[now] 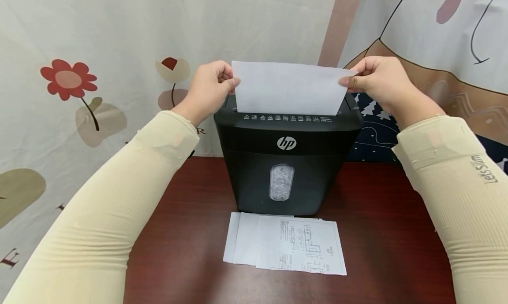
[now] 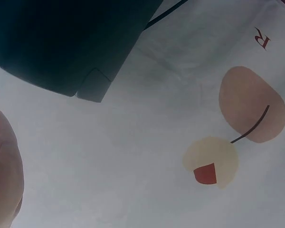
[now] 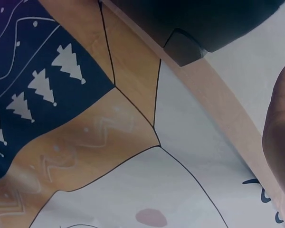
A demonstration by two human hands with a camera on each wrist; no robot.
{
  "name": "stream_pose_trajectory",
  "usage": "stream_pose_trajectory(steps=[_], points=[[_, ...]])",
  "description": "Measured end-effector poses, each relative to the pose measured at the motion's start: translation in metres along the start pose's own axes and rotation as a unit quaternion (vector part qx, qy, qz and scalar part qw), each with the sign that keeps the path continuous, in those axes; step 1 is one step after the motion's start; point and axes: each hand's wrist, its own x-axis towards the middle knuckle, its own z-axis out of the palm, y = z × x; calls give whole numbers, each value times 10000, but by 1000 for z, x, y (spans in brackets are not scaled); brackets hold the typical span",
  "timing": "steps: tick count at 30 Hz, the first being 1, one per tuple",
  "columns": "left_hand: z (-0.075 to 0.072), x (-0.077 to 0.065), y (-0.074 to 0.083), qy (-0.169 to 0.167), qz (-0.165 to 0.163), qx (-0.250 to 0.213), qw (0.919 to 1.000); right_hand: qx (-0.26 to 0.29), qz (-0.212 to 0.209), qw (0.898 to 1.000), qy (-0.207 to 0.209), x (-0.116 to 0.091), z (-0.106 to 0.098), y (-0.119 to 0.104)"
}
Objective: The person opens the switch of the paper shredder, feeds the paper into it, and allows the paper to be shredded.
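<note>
A white sheet of paper (image 1: 289, 88) stands upright over the top slot of a black HP paper shredder (image 1: 254, 163), its lower edge at the slot. My left hand (image 1: 210, 88) pinches the sheet's left edge between thumb and fingers. At the upper right corner, my right hand (image 1: 382, 83) pinches it the same way, and the corner bends a little there. The left wrist view catches only part of the left hand (image 2: 7, 175), beside the shredder's dark side (image 2: 61, 42). Likewise, the right wrist view shows just an edge of the right hand (image 3: 280, 137).
Several overlapping sheets (image 1: 285, 246), the top one printed with technical drawings, lie on the red-brown table (image 1: 178, 233) in front of the shredder. Its small window (image 1: 282, 183) shows pale shreds inside. A patterned curtain (image 1: 258, 26) hangs close behind.
</note>
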Motion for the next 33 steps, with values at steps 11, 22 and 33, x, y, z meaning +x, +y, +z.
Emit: stream_pose_trajectory(steps=[11, 22, 33], points=[[2, 0, -2, -69, -31, 7, 10000, -225, 151, 9996, -80, 0, -1, 0], [6, 0, -1, -292, -96, 197, 9993, -708, 340, 9965, -302, 1, -2, 10], [9, 0, -2, -484, 21, 483, 9977, -1445, 314, 9871, -613, 3, 2, 10]])
